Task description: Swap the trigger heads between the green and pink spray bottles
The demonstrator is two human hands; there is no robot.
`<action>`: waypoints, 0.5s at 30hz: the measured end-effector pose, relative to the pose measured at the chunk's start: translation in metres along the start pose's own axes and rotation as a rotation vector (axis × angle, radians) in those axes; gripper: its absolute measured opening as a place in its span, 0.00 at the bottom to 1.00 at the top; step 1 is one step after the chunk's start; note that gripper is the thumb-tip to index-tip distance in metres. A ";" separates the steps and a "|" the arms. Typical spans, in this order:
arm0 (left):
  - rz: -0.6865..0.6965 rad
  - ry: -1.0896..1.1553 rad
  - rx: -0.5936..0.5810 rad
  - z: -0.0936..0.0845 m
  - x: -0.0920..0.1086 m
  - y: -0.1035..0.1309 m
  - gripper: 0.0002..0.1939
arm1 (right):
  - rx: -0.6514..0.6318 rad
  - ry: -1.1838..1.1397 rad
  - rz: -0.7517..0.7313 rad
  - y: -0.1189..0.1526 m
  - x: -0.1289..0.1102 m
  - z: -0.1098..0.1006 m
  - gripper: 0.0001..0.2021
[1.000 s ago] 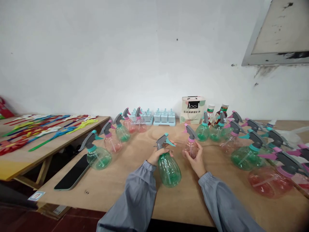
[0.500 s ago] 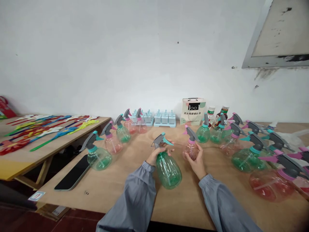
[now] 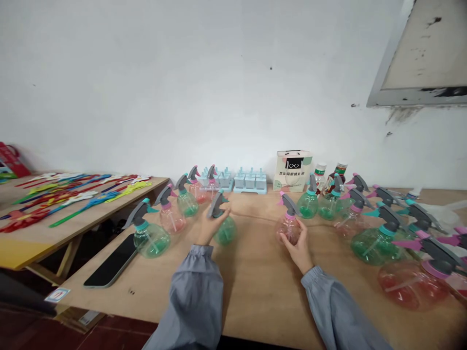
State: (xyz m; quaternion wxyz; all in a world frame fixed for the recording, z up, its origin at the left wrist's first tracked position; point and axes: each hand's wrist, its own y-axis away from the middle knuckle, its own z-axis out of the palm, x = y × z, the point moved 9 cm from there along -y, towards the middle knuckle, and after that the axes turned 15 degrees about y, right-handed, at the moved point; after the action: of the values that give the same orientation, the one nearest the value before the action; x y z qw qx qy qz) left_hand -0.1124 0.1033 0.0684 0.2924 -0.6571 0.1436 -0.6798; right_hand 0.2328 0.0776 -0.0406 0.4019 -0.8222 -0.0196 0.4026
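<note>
My left hand (image 3: 210,225) is closed around the neck of a green spray bottle (image 3: 226,230) with a grey and teal trigger head. That bottle is upright, left of the table's middle, and my hand hides part of it. To the right, my right hand (image 3: 299,246) grips the round body of a pink spray bottle (image 3: 284,226) with a grey and pink head, also upright. Left of my left hand are a pink spray bottle (image 3: 172,217) and a green spray bottle (image 3: 152,239). Beyond my right hand stands another green spray bottle (image 3: 307,203).
Several spray bottles crowd the right side, a large pink one (image 3: 412,284) nearest. A phone (image 3: 110,261) lies at the left edge. At the back are pale blue popsicle moulds (image 3: 250,181), a paper bag (image 3: 292,171) and two labelled bottles (image 3: 320,176). Colourful flower-ended sticks (image 3: 78,197) cover another table.
My left hand has carried the green spray bottle left and farther back, turning it from tilted to upright. My right hand stays on the pink bottle in nearly the same place.
</note>
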 end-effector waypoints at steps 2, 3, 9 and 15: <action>0.042 -0.116 0.101 -0.029 -0.006 -0.011 0.18 | 0.004 0.008 -0.006 0.000 -0.001 -0.001 0.36; 0.060 -0.157 0.135 -0.041 -0.009 -0.016 0.19 | 0.003 0.009 -0.007 0.000 -0.001 -0.001 0.36; 0.090 -0.289 0.174 -0.071 -0.026 -0.025 0.26 | -0.013 0.009 -0.007 0.000 0.000 0.001 0.36; 0.146 -0.358 0.119 -0.075 -0.030 -0.009 0.35 | -0.012 0.008 -0.006 0.000 0.002 0.001 0.36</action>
State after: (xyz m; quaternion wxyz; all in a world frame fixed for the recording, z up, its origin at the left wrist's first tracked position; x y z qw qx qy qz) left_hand -0.1884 0.1139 0.0419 0.4000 -0.7370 0.0959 -0.5363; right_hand 0.2330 0.0789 -0.0420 0.3983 -0.8261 -0.0226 0.3980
